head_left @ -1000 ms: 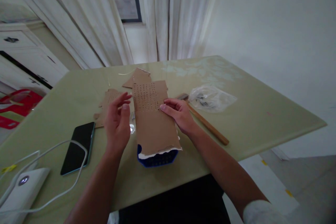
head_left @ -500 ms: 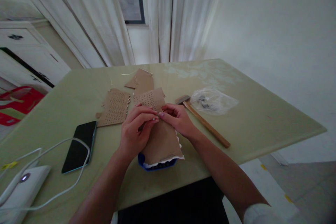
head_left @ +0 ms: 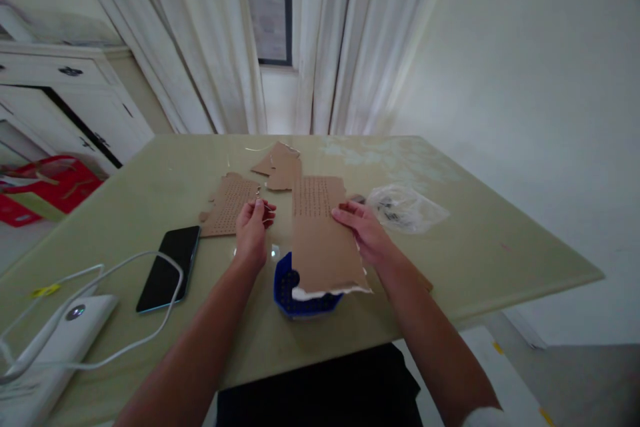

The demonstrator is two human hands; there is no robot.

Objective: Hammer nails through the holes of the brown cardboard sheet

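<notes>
My right hand (head_left: 366, 232) grips the right edge of a torn cardboard piece (head_left: 327, 250), thumb on top. Rows of small holes run across the cardboard's far part, and its near edge is ragged and white. Beneath it stands a blue basket (head_left: 284, 295), partly covered, with dark bits inside. My left hand (head_left: 254, 230) is apart from the cardboard, to its left. Its fingers are pinched together around something thin and tiny that I cannot make out. Beyond that hand lies another perforated cardboard piece (head_left: 231, 203).
Cardboard scraps (head_left: 284, 167) lie farther back. Right of my right hand is a clear plastic bag (head_left: 410, 208); a hammer (head_left: 427, 282) is mostly hidden behind my arm. At left are a phone (head_left: 170, 267), a white power bank (head_left: 83, 333) and a looping cable (head_left: 150, 347).
My hands have separated. The left has left the cardboard and moved left; the right keeps hold of it, and it now sits farther right, uncovering more of the blue basket. The view has shifted.
</notes>
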